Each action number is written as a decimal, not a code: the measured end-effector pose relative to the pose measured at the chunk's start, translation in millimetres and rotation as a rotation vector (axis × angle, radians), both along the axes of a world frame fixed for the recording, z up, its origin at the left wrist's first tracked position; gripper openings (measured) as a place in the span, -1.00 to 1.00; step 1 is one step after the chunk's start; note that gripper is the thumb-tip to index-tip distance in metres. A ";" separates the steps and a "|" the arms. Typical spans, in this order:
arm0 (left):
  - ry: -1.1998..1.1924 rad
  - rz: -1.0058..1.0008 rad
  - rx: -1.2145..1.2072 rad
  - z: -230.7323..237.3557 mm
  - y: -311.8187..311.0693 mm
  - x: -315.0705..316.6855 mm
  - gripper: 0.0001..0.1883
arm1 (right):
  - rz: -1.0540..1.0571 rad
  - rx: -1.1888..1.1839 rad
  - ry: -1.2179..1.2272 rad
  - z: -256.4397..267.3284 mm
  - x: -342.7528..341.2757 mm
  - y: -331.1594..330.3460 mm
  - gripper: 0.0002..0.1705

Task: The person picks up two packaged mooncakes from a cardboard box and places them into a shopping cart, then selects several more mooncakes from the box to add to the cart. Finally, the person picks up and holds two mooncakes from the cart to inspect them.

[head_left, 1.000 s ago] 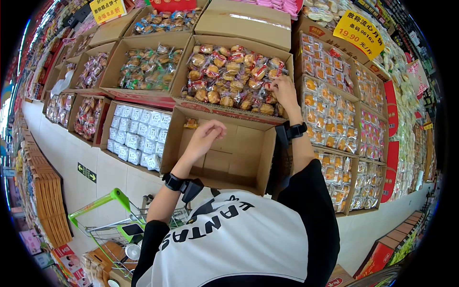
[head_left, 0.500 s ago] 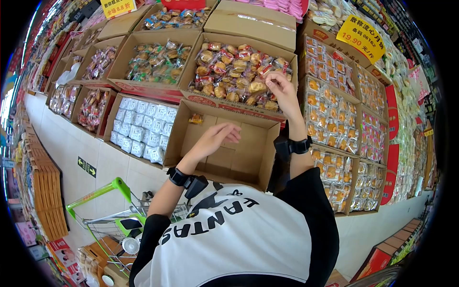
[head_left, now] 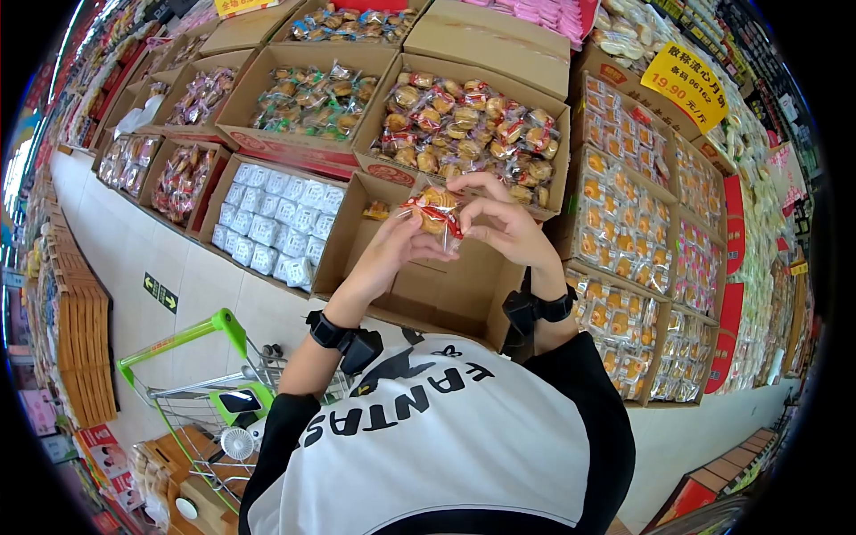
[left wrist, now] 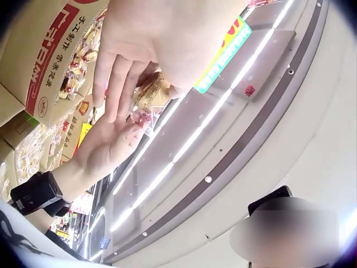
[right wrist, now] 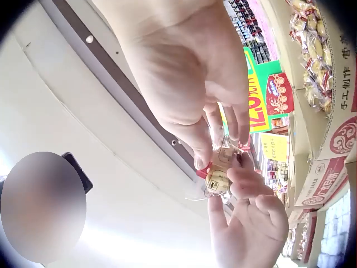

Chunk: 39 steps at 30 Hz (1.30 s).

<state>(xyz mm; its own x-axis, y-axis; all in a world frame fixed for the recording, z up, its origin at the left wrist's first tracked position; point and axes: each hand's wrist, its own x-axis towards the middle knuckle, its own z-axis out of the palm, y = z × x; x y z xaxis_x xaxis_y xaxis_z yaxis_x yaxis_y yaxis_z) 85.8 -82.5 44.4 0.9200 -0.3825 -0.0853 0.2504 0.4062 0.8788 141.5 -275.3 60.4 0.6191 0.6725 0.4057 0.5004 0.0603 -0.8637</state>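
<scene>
A mooncake (head_left: pixel 435 203) in a clear wrapper with a red band is held between both hands, above the front carton (head_left: pixel 446 290). The left hand (head_left: pixel 385 254) pinches its left side with thumb and fingers. At its other side, the right hand (head_left: pixel 515 234) grips the wrapper edge between thumb and curled fingers. The left wrist view shows the golden mooncake (left wrist: pixel 148 100) partly covered by the fingers. In the right wrist view a printed round mark shows on the mooncake (right wrist: pixel 217 181). Behind the hands stands a carton (head_left: pixel 464 185) of similar wrapped mooncakes.
One small yellow packet (head_left: pixel 377 210) lies in the front carton. White wrapped pieces (head_left: pixel 276 218) fill the carton to its left. Stacked packs (head_left: pixel 615 241) stand at the right, under a yellow price sign (head_left: pixel 682 85). A green-handled shopping cart (head_left: pixel 178 348) is at lower left.
The right hand has drawn a mooncake out of the back carton and toward the body. The left hand has risen slightly and now pinches it too. The head view has shifted a little.
</scene>
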 end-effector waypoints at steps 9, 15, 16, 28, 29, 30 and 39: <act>0.018 0.219 -0.026 10.8 18.3 -14.6 -0.69 | 0.094 -0.061 -0.017 13.0 -4.9 23.7 -0.89; -0.005 0.259 0.040 8.1 33.8 -14.0 -0.69 | 0.019 0.088 0.260 -4.1 -11.4 39.4 -0.66; 0.002 0.299 0.064 7.6 34.1 -14.1 -0.69 | 0.005 0.072 0.339 -6.2 -10.6 40.1 -0.62; -0.356 0.257 0.507 -17.1 26.9 -6.6 -0.68 | -0.060 -0.122 0.203 -15.1 0.4 44.5 -0.82; -0.305 0.203 0.515 -16.5 26.6 -8.0 -0.70 | -0.059 -0.080 0.251 -21.4 2.8 43.9 -0.83; -0.253 0.150 0.523 -15.7 26.0 -9.1 -0.72 | -0.056 -0.039 0.300 -24.5 4.5 43.0 -0.84; 0.027 0.115 0.307 -10.1 17.3 -12.5 -0.73 | -0.482 -0.109 0.291 -51.5 63.6 -8.3 -0.86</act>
<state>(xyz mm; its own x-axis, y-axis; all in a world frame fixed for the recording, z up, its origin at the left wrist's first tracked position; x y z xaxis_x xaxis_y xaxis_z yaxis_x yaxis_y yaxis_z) 73.3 -65.3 34.2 0.9516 -0.2285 -0.2054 0.2429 0.1500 0.9584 205.1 -283.6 8.9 0.9420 0.3148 0.1168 0.1901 -0.2131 -0.9584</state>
